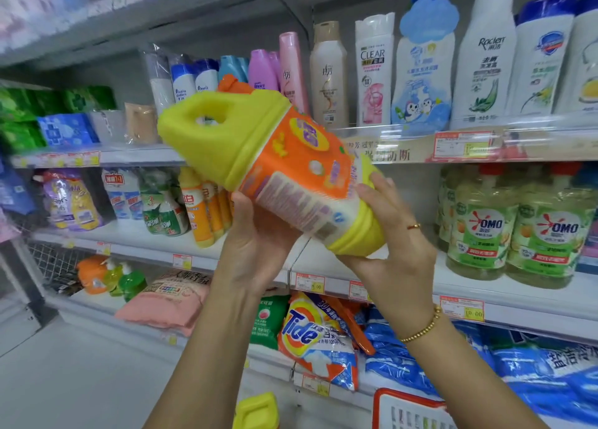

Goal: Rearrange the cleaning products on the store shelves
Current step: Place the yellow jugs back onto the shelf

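Readable brands and a price on shelf stock
"CLEAR" on a white shampoo bottle (373, 69) and "Raclen" on a taller white bottle (488, 56), upper right; "OMO" on green jugs (485, 228), right; "Tide" on an orange bag (310, 331), lower centre; "8.00" on a price tag (310, 283).

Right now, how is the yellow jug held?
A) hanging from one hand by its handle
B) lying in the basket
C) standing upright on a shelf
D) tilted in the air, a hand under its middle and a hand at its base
D: the yellow jug is tilted off the shelves with its orange cap at the upper left. The left hand holds it from under the middle and the right hand wraps its base.
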The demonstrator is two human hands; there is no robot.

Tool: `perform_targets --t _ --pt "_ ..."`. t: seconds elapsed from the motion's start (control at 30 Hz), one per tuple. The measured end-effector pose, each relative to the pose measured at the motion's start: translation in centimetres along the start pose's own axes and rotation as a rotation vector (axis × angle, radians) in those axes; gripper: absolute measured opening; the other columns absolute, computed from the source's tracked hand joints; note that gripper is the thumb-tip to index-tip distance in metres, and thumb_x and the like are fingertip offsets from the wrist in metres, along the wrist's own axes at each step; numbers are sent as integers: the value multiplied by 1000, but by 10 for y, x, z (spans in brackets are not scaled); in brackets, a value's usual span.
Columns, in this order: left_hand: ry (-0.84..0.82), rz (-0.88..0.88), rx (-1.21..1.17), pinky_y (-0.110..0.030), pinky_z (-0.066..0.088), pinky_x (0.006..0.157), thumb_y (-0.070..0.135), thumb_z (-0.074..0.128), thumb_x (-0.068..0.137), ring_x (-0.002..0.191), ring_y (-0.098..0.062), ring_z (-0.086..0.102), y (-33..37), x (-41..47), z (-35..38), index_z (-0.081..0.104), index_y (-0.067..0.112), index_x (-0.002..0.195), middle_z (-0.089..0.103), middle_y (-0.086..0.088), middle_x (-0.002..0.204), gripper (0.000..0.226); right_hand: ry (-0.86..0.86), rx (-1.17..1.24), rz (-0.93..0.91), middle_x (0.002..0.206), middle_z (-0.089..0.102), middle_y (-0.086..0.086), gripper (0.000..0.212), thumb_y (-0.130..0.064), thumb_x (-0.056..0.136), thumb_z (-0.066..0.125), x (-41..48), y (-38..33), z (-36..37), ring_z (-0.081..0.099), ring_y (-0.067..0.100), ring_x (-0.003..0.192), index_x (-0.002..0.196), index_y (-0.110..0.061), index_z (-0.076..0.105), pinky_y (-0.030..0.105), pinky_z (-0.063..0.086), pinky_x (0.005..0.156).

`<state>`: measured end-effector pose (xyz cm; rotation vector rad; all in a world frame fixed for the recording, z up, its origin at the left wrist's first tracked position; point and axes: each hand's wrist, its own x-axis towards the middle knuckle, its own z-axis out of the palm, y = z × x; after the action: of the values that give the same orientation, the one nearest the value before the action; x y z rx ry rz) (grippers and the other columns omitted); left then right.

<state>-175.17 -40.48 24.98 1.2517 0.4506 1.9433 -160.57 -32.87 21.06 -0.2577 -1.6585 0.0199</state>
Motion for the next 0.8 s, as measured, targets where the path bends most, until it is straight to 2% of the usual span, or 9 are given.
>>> perform_targets --t 0.03,0.1,0.17,0.3,0.43,0.53,0.63,0.73,0.8 --pt "-15 11 36 -40 50 96 57 78 60 120 -19 58 4 1 0 64 28 122 64 1 126 70 9 75 99 137 52 1 70 -29 69 82 0 -5 1 51 18 125 129 -21 47 15 41 100" --pt "27 1 115 -41 47 100 54 79 63 127 -21 52 8 4 -3 34 26 147 55 -1 138 99 13 279 298 124 58 -16 72 -27 63 87 1 -14 0 58 4 110 125 -25 50 14 47 88" --pt "66 -15 197 -44 42 106 45 83 64 129 -22 50 10 6 -8 18 33 152 54 1 139 110 -16 526 455 114 60 -23 67 -21 61 85 5 -18 -5 59 -1 105 119 -27 52 13 49 82" --pt "100 -41 311 -38 51 92 29 81 68 125 -26 54 10 10 -20 27 30 150 59 -1 132 98 -150 821 701 110 69 -5 61 -16 65 80 10 -6 -15 65 10 102 120 -19 54 24 53 81" --pt "159 -89 341 -40 56 83 37 88 57 101 -19 66 21 19 -25 48 17 137 70 -1 112 91 -255 992 914 113 69 7 60 -26 72 80 11 -1 -22 67 25 101 124 -12 53 42 58 77" --pt "215 -185 247 -40 58 83 37 90 49 93 -20 71 32 28 -28 71 16 109 74 -5 102 67 -341 1034 1022 108 71 6 57 -38 71 70 23 -9 -28 70 24 92 122 -14 55 36 59 69" --pt "287 -341 217 -36 59 66 33 92 35 85 -20 73 43 35 -34 79 15 83 76 -7 92 53 -465 1056 1110 100 74 1 48 -40 77 65 42 -15 -30 72 20 86 117 -15 59 32 59 65" --pt "401 -423 192 -40 59 64 28 97 29 94 -25 71 58 45 -39 76 11 97 73 -12 106 74 -536 1067 1154 88 75 2 26 -38 84 63 57 -17 -26 73 23 80 100 -18 62 31 60 62" --pt "469 -481 279 -41 58 63 32 89 50 97 -25 70 69 49 -39 69 10 112 68 -11 118 69 -551 1076 1182 86 73 5 21 -38 85 63 65 -19 -21 72 29 75 93 -19 61 32 61 62"
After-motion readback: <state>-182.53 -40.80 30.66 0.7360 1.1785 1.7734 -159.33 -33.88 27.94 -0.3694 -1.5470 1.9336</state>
